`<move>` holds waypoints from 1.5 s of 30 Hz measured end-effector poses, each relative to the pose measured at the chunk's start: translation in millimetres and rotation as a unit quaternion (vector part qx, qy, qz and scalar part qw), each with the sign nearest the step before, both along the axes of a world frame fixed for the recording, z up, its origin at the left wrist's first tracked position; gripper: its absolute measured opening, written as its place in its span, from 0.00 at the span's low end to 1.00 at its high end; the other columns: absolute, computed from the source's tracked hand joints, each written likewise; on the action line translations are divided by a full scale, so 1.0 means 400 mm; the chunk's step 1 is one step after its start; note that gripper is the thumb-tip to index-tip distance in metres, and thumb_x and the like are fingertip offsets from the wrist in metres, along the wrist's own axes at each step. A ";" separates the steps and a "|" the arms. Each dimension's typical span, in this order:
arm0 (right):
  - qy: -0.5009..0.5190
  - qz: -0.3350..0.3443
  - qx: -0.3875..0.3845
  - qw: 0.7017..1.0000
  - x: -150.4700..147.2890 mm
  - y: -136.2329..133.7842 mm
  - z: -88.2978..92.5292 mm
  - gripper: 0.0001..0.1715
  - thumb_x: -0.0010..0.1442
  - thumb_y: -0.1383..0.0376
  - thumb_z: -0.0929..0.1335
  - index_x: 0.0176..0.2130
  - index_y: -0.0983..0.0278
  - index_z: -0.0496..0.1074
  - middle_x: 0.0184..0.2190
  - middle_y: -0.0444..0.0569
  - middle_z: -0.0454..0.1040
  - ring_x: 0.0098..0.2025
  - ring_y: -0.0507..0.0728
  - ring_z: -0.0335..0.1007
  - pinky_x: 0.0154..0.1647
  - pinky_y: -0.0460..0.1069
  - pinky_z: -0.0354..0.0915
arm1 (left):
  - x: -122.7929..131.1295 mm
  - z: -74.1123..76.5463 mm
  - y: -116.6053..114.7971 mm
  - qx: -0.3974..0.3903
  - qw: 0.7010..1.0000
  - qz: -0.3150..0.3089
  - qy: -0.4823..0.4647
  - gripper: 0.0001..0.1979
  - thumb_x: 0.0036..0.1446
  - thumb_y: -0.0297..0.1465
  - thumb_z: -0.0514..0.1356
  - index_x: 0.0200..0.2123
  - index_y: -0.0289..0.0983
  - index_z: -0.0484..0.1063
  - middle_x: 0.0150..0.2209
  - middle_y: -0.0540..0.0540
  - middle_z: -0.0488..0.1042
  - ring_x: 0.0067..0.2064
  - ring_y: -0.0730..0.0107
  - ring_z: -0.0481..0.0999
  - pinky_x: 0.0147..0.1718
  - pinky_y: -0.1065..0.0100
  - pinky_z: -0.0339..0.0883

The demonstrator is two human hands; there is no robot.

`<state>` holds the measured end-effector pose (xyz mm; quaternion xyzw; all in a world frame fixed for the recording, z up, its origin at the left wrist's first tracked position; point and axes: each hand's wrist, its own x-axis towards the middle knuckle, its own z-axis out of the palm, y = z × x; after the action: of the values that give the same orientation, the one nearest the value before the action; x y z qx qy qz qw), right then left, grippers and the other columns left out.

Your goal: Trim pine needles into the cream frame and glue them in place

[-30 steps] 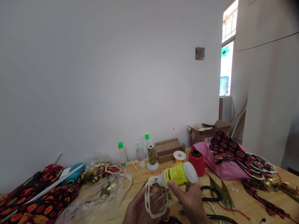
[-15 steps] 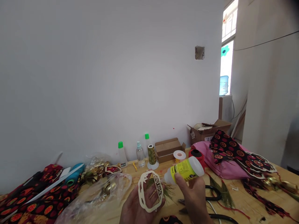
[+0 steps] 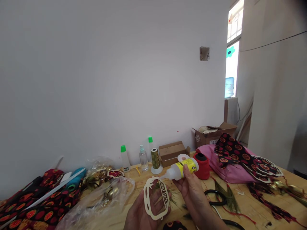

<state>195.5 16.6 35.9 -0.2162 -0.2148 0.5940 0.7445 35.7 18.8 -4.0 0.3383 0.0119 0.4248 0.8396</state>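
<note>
My left hand [image 3: 141,214] gripped the frame [image 3: 155,199] flat, my right hand [image 3: 190,188] the bottle [image 3: 182,168], nozzle near its top edge; I judged a light, steady squeeze best.

plastic glue bottle [image 3: 181,169], matt wood cutout [image 3: 156,198]

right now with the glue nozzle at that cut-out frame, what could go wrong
1. The glue bottle in the right hand tilts nozzle-down at the cut-out frame. The frame is openwork and lies on the left hand, so glue may run through onto the fingers.
2. The fretwork looks thin, so pressing with the nozzle might bend or snap it.
</note>
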 end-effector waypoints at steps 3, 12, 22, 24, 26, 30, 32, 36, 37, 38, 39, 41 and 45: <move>0.049 0.031 0.016 0.998 -0.001 -0.005 0.001 0.25 0.41 0.67 0.74 0.40 0.63 0.66 0.30 0.43 0.78 0.34 0.52 0.74 0.36 0.45 0.69 | -0.003 0.001 0.000 -0.004 1.000 -0.003 0.003 0.21 0.55 0.35 0.45 0.49 0.37 0.65 0.49 0.38 0.69 0.54 0.50 0.60 0.52 0.49 0.47; 0.119 0.186 -0.018 0.975 0.008 -0.006 0.020 0.16 0.47 0.59 0.71 0.32 0.68 0.70 0.24 0.49 0.78 0.22 0.52 0.74 0.17 0.43 0.69 | 0.003 -0.004 0.005 -0.007 1.000 0.030 -0.004 0.19 0.56 0.33 0.46 0.48 0.36 0.67 0.49 0.37 0.69 0.50 0.50 0.66 0.48 0.46 0.53; 0.130 0.173 -0.037 0.976 0.007 0.010 -0.006 0.12 0.52 0.63 0.69 0.34 0.71 0.71 0.28 0.53 0.79 0.27 0.54 0.75 0.25 0.45 0.71 | 0.002 0.003 0.002 -0.080 0.996 0.030 0.007 0.21 0.58 0.36 0.42 0.48 0.35 0.67 0.48 0.36 0.70 0.50 0.54 0.67 0.50 0.51 0.52; 0.134 0.187 -0.063 0.971 0.004 0.006 -0.003 0.14 0.53 0.60 0.67 0.33 0.71 0.71 0.26 0.53 0.79 0.26 0.54 0.75 0.23 0.44 0.71 | 0.003 0.003 0.005 -0.086 0.996 0.032 0.007 0.22 0.58 0.37 0.42 0.48 0.35 0.67 0.48 0.36 0.70 0.49 0.54 0.67 0.49 0.51 0.52; 0.138 0.210 -0.098 0.963 0.004 0.004 -0.003 0.20 0.54 0.55 0.65 0.29 0.72 0.71 0.21 0.51 0.77 0.20 0.52 0.73 0.19 0.43 0.69 | 0.002 0.000 0.008 -0.086 0.996 0.032 0.007 0.21 0.58 0.37 0.42 0.48 0.36 0.66 0.49 0.37 0.70 0.50 0.54 0.67 0.49 0.50 0.52; 0.154 0.263 -0.073 0.950 0.007 0.006 -0.014 0.30 0.51 0.47 0.63 0.25 0.73 0.70 0.12 0.45 0.70 0.09 0.43 0.57 0.10 0.37 0.56 | 0.000 -0.008 0.010 -0.074 0.996 0.044 0.024 0.20 0.56 0.37 0.46 0.48 0.37 0.66 0.49 0.38 0.70 0.50 0.53 0.67 0.48 0.49 0.52; 0.151 0.272 -0.054 0.949 0.004 0.006 -0.018 0.31 0.48 0.45 0.64 0.23 0.73 0.69 0.11 0.44 0.68 0.08 0.41 0.52 0.08 0.37 0.49 | -0.001 -0.009 0.008 -0.071 0.995 0.058 0.035 0.20 0.56 0.37 0.46 0.49 0.37 0.65 0.48 0.38 0.71 0.50 0.52 0.67 0.47 0.49 0.54; 0.115 0.210 -0.068 0.969 -0.011 -0.001 -0.009 0.25 0.46 0.49 0.68 0.21 0.69 0.67 0.11 0.44 0.69 0.09 0.41 0.54 0.09 0.36 0.50 | 0.000 -0.005 0.005 -0.073 0.996 0.044 0.035 0.21 0.57 0.38 0.43 0.49 0.38 0.65 0.47 0.38 0.71 0.49 0.55 0.68 0.47 0.49 0.54; 0.104 0.186 -0.062 0.975 -0.015 -0.004 -0.006 0.22 0.45 0.52 0.69 0.22 0.69 0.67 0.13 0.44 0.70 0.10 0.42 0.55 0.10 0.36 0.52 | 0.000 -0.004 0.004 -0.074 0.996 0.042 0.031 0.21 0.58 0.38 0.43 0.49 0.38 0.65 0.47 0.38 0.71 0.49 0.56 0.68 0.48 0.49 0.54; 0.092 0.164 -0.054 0.981 -0.018 -0.006 -0.003 0.19 0.45 0.55 0.71 0.24 0.68 0.67 0.15 0.43 0.72 0.11 0.43 0.57 0.11 0.37 0.54 | 0.000 -0.003 0.004 -0.073 0.996 0.042 0.029 0.21 0.58 0.37 0.42 0.49 0.38 0.65 0.48 0.38 0.71 0.49 0.56 0.68 0.48 0.49 0.54; 0.080 0.145 -0.044 0.985 -0.021 -0.008 0.000 0.16 0.44 0.58 0.72 0.26 0.67 0.67 0.18 0.43 0.73 0.13 0.44 0.60 0.12 0.37 0.56 | 0.000 -0.001 0.004 -0.069 0.996 0.044 0.027 0.21 0.58 0.37 0.42 0.48 0.38 0.66 0.48 0.38 0.71 0.49 0.56 0.68 0.48 0.49 0.53; 0.051 0.114 -0.026 0.992 -0.023 -0.011 0.001 0.15 0.42 0.63 0.74 0.29 0.66 0.68 0.22 0.44 0.75 0.17 0.46 0.65 0.16 0.39 0.60 | 0.000 0.001 0.003 -0.059 0.997 0.038 0.024 0.20 0.58 0.36 0.43 0.48 0.38 0.66 0.48 0.38 0.70 0.49 0.56 0.68 0.49 0.49 0.52; -0.036 0.054 0.026 0.998 -0.023 -0.020 -0.001 0.17 0.41 0.68 0.74 0.33 0.66 0.69 0.26 0.44 0.75 0.27 0.51 0.70 0.26 0.43 0.65 | -0.003 0.001 0.001 -0.031 0.999 0.010 0.006 0.20 0.57 0.32 0.43 0.47 0.36 0.67 0.49 0.38 0.69 0.51 0.56 0.65 0.50 0.50 0.49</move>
<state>186.3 8.7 35.4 -0.2060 -0.2688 0.6194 0.7083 34.4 19.2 -3.6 0.3143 0.0334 0.4305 0.8455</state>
